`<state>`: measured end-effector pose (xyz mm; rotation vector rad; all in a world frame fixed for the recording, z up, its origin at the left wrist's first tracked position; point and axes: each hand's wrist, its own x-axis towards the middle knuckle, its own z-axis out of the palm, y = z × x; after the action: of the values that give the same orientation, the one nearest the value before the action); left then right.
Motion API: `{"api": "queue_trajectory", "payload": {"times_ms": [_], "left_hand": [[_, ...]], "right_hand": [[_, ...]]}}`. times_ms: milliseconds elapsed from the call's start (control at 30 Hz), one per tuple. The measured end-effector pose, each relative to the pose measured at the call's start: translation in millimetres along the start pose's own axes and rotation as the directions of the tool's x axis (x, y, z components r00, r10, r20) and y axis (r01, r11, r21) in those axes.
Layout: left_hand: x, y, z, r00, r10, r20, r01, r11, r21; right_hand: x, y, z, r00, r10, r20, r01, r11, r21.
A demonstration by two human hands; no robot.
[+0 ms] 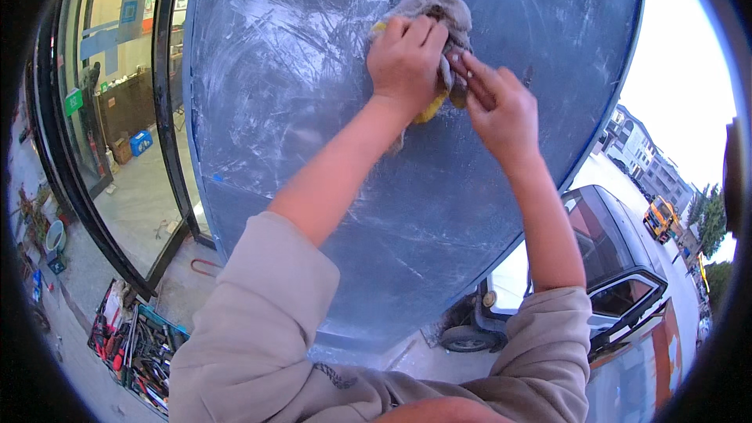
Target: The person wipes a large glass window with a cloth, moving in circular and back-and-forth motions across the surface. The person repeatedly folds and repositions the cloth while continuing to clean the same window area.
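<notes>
Before me stands a large blue-grey panel (313, 133), its surface streaked with pale smears and scratches. Close to its upper middle, my left hand (406, 63) is closed on a bunched, fuzzy grey rag (439, 6) with yellow patches. My right hand (505, 110) wraps around a brown tool handle (479, 88), which slants up and left toward the rag. The tool's far end is covered by the cloth and my left hand, so its kind does not show. Both forearms reach upward, sleeves rolled to the elbows.
A black-framed glass door (160, 110) stands at the left, with a blue box (141, 142) on the floor behind it. A crate of hand tools (145, 348) sits at lower left. To the right are a dark-topped vehicle (603, 243) and a distant yellow vehicle (660, 218).
</notes>
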<state>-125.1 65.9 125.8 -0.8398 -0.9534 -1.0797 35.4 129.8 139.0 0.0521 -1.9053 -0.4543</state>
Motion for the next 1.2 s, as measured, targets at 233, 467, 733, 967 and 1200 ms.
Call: {"api": "queue_trajectory", "payload": {"times_ms": [233,467,733,967,1200], "left_hand": [[5,15,-4,1.000,0.025,-0.003,-0.025,0.995,-0.100],[14,-27,-9,1.000,-0.005,-0.017,0.005,1.000,0.003],[-3,-13,-7,0.999,0.036,0.017,-0.035,0.999,-0.028],[0,-33,-18,0.999,-0.020,-0.037,0.017,0.997,-0.077],[-7,-49,-22,0.995,0.097,-0.020,-0.098,0.993,-0.059]], "right_hand": [[15,8,-53,0.977,-0.019,0.212,0.015,1.000,0.022],[55,-7,-29,0.970,-0.110,0.217,0.116,0.993,-0.014],[34,-10,-43,0.951,-0.080,0.297,0.097,0.994,-0.042],[53,-30,-29,0.953,-0.076,0.294,0.103,0.992,-0.077],[39,-35,-15,0.961,-0.134,0.242,0.164,0.981,-0.108]]}}
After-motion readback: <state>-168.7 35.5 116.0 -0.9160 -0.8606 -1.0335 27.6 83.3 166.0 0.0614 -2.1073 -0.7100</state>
